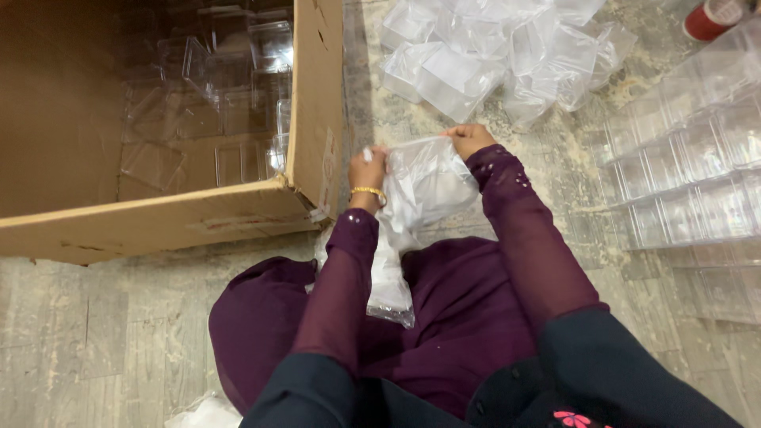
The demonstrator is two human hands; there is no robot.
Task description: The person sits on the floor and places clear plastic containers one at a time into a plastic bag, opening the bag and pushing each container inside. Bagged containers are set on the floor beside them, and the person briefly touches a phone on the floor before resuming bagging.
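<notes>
My left hand (368,169), with a gold bangle on the wrist, and my right hand (468,138) both grip the top edge of a clear plastic bag (424,184) held over my lap. The bag seems to hold a clear plastic box, though its outline is hard to make out. More clear bags (390,277) hang down between my purple-sleeved arms onto my lap.
A large open cardboard carton (313,119) with several clear plastic boxes inside stands at the left. A heap of bagged clear boxes (491,55) lies on the floor ahead. Rows of stacked clear boxes (690,166) stand at the right. A red cylindrical object (709,20) sits top right.
</notes>
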